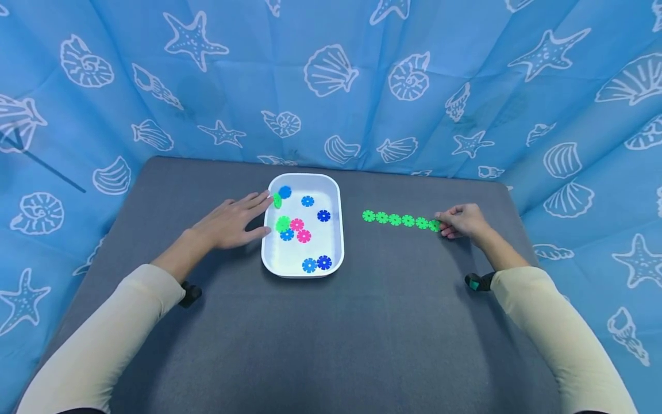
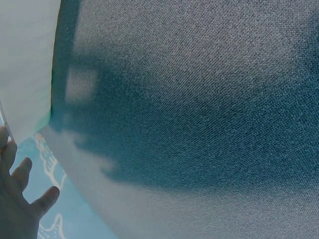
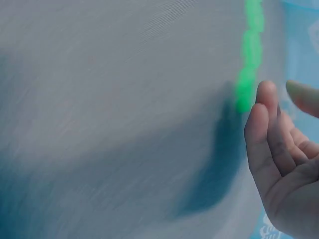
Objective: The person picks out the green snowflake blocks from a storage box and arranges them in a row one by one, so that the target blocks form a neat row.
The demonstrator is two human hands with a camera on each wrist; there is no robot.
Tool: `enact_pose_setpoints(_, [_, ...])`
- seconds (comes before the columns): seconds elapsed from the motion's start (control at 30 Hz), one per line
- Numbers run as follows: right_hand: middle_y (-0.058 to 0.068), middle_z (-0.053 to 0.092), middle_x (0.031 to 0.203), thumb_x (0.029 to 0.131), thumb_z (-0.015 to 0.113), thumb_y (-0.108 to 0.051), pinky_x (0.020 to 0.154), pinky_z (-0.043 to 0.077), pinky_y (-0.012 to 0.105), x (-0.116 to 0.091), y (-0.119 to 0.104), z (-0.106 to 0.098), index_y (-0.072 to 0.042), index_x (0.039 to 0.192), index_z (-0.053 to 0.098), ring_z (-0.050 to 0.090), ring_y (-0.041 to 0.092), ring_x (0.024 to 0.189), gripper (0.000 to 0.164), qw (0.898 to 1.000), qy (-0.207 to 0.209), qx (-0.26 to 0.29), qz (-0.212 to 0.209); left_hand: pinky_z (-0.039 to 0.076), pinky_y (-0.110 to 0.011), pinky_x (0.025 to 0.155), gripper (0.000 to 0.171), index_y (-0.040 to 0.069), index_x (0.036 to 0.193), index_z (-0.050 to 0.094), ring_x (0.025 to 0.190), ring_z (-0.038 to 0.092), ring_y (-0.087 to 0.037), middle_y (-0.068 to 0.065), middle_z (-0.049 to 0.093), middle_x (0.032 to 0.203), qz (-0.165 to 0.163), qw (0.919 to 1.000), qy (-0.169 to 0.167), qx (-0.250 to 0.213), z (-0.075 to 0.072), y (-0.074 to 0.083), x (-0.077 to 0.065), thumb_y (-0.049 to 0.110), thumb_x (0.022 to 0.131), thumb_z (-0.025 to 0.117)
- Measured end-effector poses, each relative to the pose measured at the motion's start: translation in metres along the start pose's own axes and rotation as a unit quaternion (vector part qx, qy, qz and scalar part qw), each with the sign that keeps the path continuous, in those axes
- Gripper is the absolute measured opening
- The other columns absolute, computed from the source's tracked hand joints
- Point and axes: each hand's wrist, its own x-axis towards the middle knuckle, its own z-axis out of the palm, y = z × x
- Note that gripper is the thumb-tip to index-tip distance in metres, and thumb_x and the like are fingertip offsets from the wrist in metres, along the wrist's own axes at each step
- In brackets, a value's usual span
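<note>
Several green notched discs form a slightly bent row [image 1: 395,219] on the table to the right of the tray. My right hand [image 1: 464,221] is at the row's right end, fingertips right at the last green disc [image 1: 434,225]. In the right wrist view a gap shows between its thumb [image 3: 302,97] and its fingers, with nothing in it. My left hand [image 1: 235,221] reaches to the tray's left rim, fingers straight and thumb spread, fingertips beside a tilted green disc [image 1: 277,200]. The left wrist view shows that hand's fingers spread apart.
The white tray [image 1: 340,230] stands left of the row. In it lie blue discs [image 1: 323,216], pink discs [image 1: 304,236] and another green disc [image 1: 283,223]. Grey cloth covers the table [image 1: 331,345]. A blue curtain [image 1: 362,126] with shells and starfish hangs behind and at both sides.
</note>
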Motion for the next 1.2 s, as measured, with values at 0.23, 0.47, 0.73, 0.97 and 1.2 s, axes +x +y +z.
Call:
enact_pose_setpoints(0.23, [0.001, 0.074, 0.087, 0.098, 0.064, -0.037, 0.086, 0.057, 0.038, -0.002, -0.04, 0.006, 0.006, 0.13, 0.051, 0.073, 0.012, 0.079, 0.056, 0.996, -0.027, 0.081, -0.005, 0.02, -0.068, 0.112, 0.079, 0.015, 0.161, 0.016, 0.151, 0.013, -0.037, -0.013, 0.016, 0.165, 0.001, 1.0, 0.005, -0.005, 0.002, -0.001, -0.002, 0.055, 0.1, 0.047])
enact_pose_setpoints(0.47, [0.006, 0.073, 0.106, 0.097, 0.064, -0.039, 0.086, 0.057, 0.033, -0.003, -0.09, 0.026, 0.004, 0.143, 0.046, 0.073, 0.018, 0.095, 0.066, 0.992, -0.08, 0.087, -0.035, 0.022, -0.067, 0.112, 0.08, 0.015, 0.16, 0.018, 0.151, 0.015, -0.036, -0.012, 0.017, 0.165, 0.004, 0.9999, 0.014, -0.005, 0.003, -0.001, -0.003, 0.057, 0.099, 0.046])
enact_pose_setpoints(0.73, [0.021, 0.069, 0.12, 0.098, 0.064, -0.033, 0.089, 0.056, 0.038, -0.004, -0.139, 0.066, 0.006, 0.134, 0.056, 0.067, 0.033, 0.112, 0.054, 0.987, -0.13, 0.063, -0.064, 0.021, -0.067, 0.112, 0.079, 0.015, 0.16, 0.018, 0.151, 0.014, -0.036, -0.012, 0.016, 0.165, 0.0, 1.0, 0.008, -0.004, 0.002, 0.0, -0.003, 0.055, 0.1, 0.047])
enact_pose_setpoints(0.97, [0.023, 0.066, 0.124, 0.097, 0.067, -0.03, 0.088, 0.056, 0.039, 0.001, -0.166, 0.11, 0.003, 0.131, 0.06, 0.068, 0.032, 0.109, 0.047, 0.984, -0.161, 0.042, -0.069, 0.021, -0.068, 0.112, 0.078, 0.015, 0.161, 0.017, 0.151, 0.014, -0.038, -0.014, 0.016, 0.165, -0.001, 1.0, 0.008, 0.0, 0.002, 0.001, -0.001, 0.052, 0.1, 0.049])
enact_pose_setpoints(1.2, [0.025, 0.061, 0.131, 0.098, 0.065, -0.026, 0.097, 0.051, 0.043, 0.004, -0.184, 0.151, 0.005, 0.134, 0.058, 0.068, 0.028, 0.108, 0.048, 0.979, -0.196, 0.026, -0.051, 0.021, -0.068, 0.112, 0.078, 0.014, 0.161, 0.017, 0.151, 0.014, -0.038, -0.014, 0.015, 0.165, -0.002, 1.0, 0.005, 0.001, 0.002, 0.001, 0.0, 0.052, 0.1, 0.049])
